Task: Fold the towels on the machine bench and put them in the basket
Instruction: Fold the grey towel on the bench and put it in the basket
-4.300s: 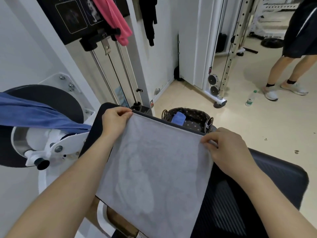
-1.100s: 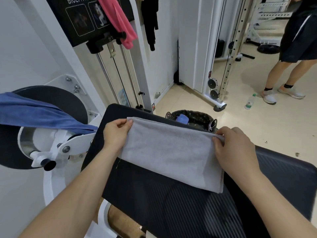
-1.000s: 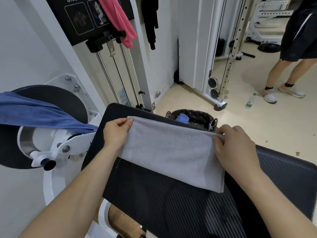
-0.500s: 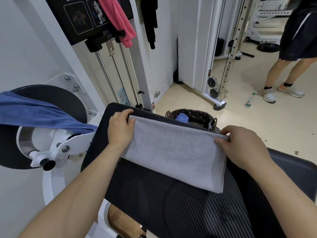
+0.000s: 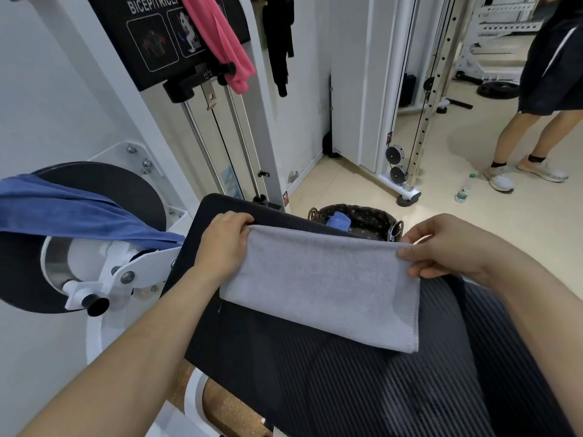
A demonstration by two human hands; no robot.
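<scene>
Your left hand (image 5: 225, 244) and right hand (image 5: 448, 247) each pinch a far corner of the grey towel (image 5: 321, 285) lying folded on the bench pad (image 5: 315, 389), its long axis running hand to hand, the basket (image 5: 362, 212) just beyond its far edge.

Left hand (image 5: 225, 244) and right hand (image 5: 441, 247) both pinch, spread apart.

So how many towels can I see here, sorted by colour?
Grey: 1, the grey towel on the bench.
Blue: 2, the draped blue towel at left and the folded blue towel in the basket.
Pink: 1, the pink towel hanging up top.
Black hanging cloth: unclear, not counted.
Total: 4.
</scene>
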